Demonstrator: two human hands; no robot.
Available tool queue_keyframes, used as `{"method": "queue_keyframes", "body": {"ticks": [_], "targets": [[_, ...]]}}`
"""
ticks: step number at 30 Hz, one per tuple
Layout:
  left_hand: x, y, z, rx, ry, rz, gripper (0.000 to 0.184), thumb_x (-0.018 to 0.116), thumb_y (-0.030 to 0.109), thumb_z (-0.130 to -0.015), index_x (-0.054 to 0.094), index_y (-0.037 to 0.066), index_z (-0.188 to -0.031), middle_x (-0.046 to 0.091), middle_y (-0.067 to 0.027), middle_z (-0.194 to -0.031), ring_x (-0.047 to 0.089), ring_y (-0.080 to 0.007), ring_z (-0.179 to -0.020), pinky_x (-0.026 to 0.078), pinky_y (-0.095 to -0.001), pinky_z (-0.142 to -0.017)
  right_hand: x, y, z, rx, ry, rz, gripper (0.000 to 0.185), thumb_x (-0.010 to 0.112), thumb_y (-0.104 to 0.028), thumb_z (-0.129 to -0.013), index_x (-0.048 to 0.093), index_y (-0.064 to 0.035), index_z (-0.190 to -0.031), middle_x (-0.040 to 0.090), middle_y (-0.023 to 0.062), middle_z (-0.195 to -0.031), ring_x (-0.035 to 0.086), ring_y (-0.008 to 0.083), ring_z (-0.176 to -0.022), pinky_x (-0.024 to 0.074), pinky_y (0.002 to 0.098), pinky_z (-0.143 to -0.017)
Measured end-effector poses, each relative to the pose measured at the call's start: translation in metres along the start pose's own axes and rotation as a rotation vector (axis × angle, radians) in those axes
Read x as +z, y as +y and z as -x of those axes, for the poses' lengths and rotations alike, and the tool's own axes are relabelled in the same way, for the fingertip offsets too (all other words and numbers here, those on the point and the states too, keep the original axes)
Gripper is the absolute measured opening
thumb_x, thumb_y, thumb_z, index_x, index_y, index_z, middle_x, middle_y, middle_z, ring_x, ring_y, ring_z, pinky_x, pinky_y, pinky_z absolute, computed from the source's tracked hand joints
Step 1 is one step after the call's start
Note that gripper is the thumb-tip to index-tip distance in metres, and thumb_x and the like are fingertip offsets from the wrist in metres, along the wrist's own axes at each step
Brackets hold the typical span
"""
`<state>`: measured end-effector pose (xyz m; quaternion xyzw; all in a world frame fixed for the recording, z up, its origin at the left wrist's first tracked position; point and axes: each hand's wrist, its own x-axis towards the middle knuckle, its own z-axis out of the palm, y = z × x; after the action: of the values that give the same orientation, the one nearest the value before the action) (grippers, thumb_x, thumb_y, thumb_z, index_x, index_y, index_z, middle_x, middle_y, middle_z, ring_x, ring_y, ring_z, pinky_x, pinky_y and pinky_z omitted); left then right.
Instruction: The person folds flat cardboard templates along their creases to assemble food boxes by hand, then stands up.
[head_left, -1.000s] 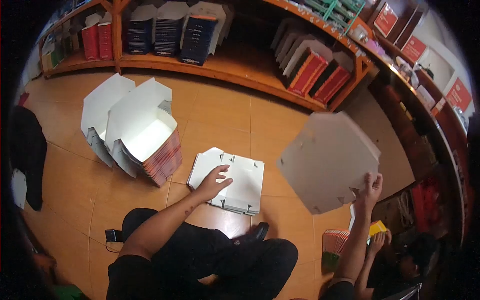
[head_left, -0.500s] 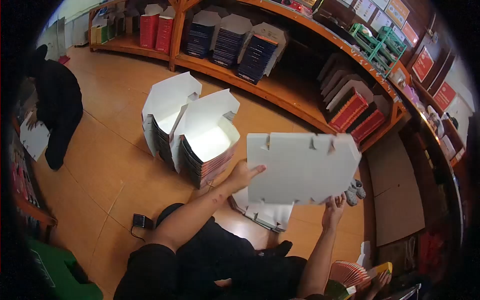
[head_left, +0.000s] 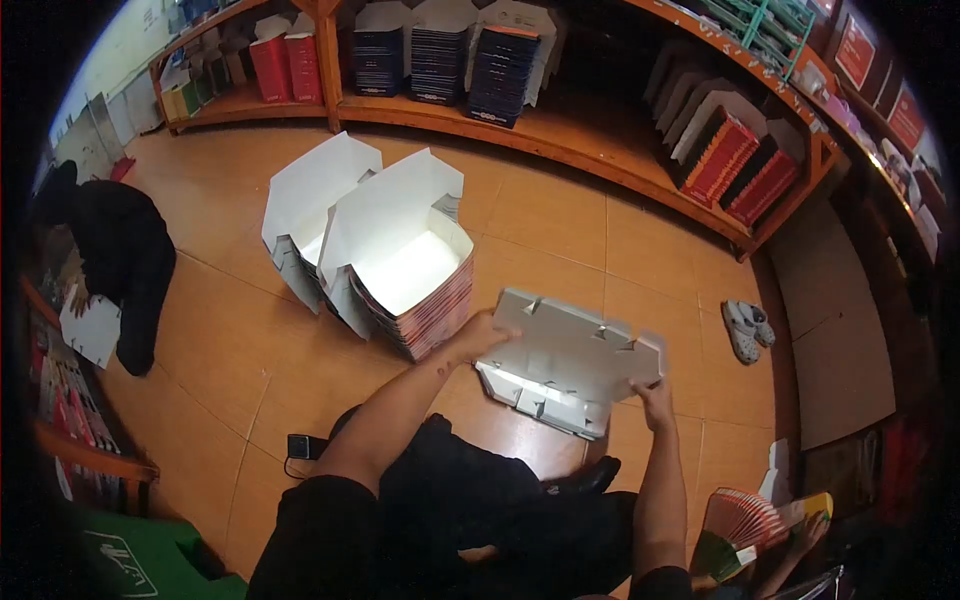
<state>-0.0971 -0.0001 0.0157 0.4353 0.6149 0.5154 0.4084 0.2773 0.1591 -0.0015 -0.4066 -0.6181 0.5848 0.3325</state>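
A flat white cardboard box blank (head_left: 570,345) with notched edges is held between my two hands, tilted above the floor. My left hand (head_left: 484,336) grips its left edge, thumb on the upper face. At the lower right corner, my right hand (head_left: 655,402) has its fingers closed on the cardboard. Right below lie more flat blanks (head_left: 540,402) in front of my legs, partly covered by the held one. Left of my left hand stand nested stacks of formed boxes (head_left: 432,310), white inside with raised lids and reddish printed sides.
Wooden shelving (head_left: 560,135) with stacked dark blue boxes (head_left: 437,65) and red boxes (head_left: 720,155) runs along the back. Grey clogs (head_left: 745,330) sit at right. A co-worker (head_left: 125,250) handles a white sheet at left; another person's hand (head_left: 805,540) is near printed boxes (head_left: 740,525) at lower right.
The box blank has come down and tipped from facing me to a flatter slant over the pile. My right hand moved slightly left with it. My view has shifted a little.
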Motion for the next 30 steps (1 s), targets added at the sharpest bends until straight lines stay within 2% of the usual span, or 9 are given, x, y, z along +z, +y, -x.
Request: {"method": "queue_keyframes", "body": {"ticks": [3,7,10,12,16,20,26,28,30], "targets": [[0.008,-0.047,-0.005,0.004,-0.050,-0.013,0.045,0.074,0.025,-0.083,0.059,0.000,-0.117,0.067,-0.0092,-0.107,0.062,-0.0161,-0.098,0.048,-0.0303,-0.087,0.017,0.005,0.004,0.079,-0.052,0.072,0.042,0.072,-0.001,-0.078,0.056,-0.0005,-0.117,0.062,0.0106,-0.111,0.059,0.0221,-0.103,0.0471,0.0363,-0.089],[0.011,-0.035,-0.008,-0.013,-0.021,-0.031,0.047,0.073,0.025,-0.083,0.058,-0.001,-0.119,0.066,-0.0105,-0.108,0.062,-0.0182,-0.098,0.049,-0.0304,-0.087,0.018,0.010,-0.002,0.155,-0.032,-0.025,0.048,0.073,-0.003,-0.077,0.053,0.0004,-0.121,0.063,0.0114,-0.112,0.060,0.0240,-0.102,0.0479,0.0362,-0.089],[0.012,-0.009,-0.006,0.165,0.120,-0.150,0.045,0.075,0.019,-0.080,0.059,-0.003,-0.116,0.067,-0.0135,-0.104,0.064,-0.0203,-0.095,0.050,-0.0324,-0.084,0.011,0.017,-0.007,0.069,0.009,0.020,0.059,0.075,-0.006,-0.073,0.049,0.0005,-0.126,0.060,0.0129,-0.116,0.058,0.0243,-0.105,0.0482,0.0375,-0.089],[0.007,0.014,-0.005,-0.073,-0.045,0.053,0.050,0.074,0.017,-0.080,0.055,-0.004,-0.122,0.066,-0.0152,-0.106,0.063,-0.0215,-0.097,0.051,-0.0340,-0.085,0.019,-0.038,0.006,0.142,-0.027,0.010,0.065,0.073,-0.006,-0.072,0.045,-0.0001,-0.130,0.058,0.0139,-0.119,0.057,0.0260,-0.107,0.0484,0.0397,-0.090],[-0.008,0.053,0.016,-0.277,-0.208,0.571,0.058,0.067,0.010,-0.082,0.044,-0.003,-0.133,0.058,-0.0180,-0.120,0.060,-0.0272,-0.107,0.051,-0.0403,-0.089,0.017,-0.060,0.019,0.208,-0.055,-0.448,0.064,0.067,-0.004,-0.073,0.042,-0.0009,-0.132,0.057,0.0136,-0.119,0.057,0.0291,-0.106,0.0473,0.0415,-0.093],[-0.009,0.090,0.050,-0.131,-0.241,0.419,0.063,0.064,0.010,-0.084,0.035,-0.002,-0.138,0.052,-0.0176,-0.129,0.054,-0.0297,-0.117,0.044,-0.0422,-0.100,0.032,-0.082,0.043,0.123,0.006,-0.333,0.050,0.064,-0.006,-0.082,0.046,0.0003,-0.129,0.059,0.0146,-0.117,0.059,0.0260,-0.105,0.0482,0.0401,-0.090],[0.019,0.102,0.077,0.010,-0.143,0.353,0.054,0.065,0.009,-0.086,0.040,-0.003,-0.132,0.056,-0.0151,-0.121,0.055,-0.0251,-0.113,0.046,-0.0372,-0.096,0.082,-0.075,0.056,-0.039,0.178,-0.254,0.042,0.052,-0.010,-0.091,0.044,0.0001,-0.131,0.060,0.0134,-0.113,0.059,0.0234,-0.104,0.0457,0.0357,-0.093],[0.029,0.104,0.082,0.008,-0.129,0.399,0.055,0.066,0.009,-0.086,0.040,-0.003,-0.133,0.056,-0.0146,-0.121,0.055,-0.0254,-0.112,0.046,-0.0376,-0.096,0.107,-0.093,0.064,-0.009,0.224,-0.434,0.049,0.049,-0.013,-0.093,0.034,0.0021,-0.138,0.050,0.0171,-0.128,0.048,0.0258,-0.119,0.0376,0.0365,-0.102],[0.047,0.109,0.090,-0.017,-0.103,0.407,0.055,0.067,0.011,-0.086,0.041,-0.003,-0.132,0.056,-0.0137,-0.122,0.055,-0.0248,-0.112,0.045,-0.0371,-0.096,0.138,-0.066,0.059,-0.313,0.223,-0.357,0.058,0.047,-0.020,-0.096,0.022,0.0036,-0.143,0.032,0.0200,-0.142,0.031,0.0274,-0.133,0.0257,0.0388,-0.110]]}}
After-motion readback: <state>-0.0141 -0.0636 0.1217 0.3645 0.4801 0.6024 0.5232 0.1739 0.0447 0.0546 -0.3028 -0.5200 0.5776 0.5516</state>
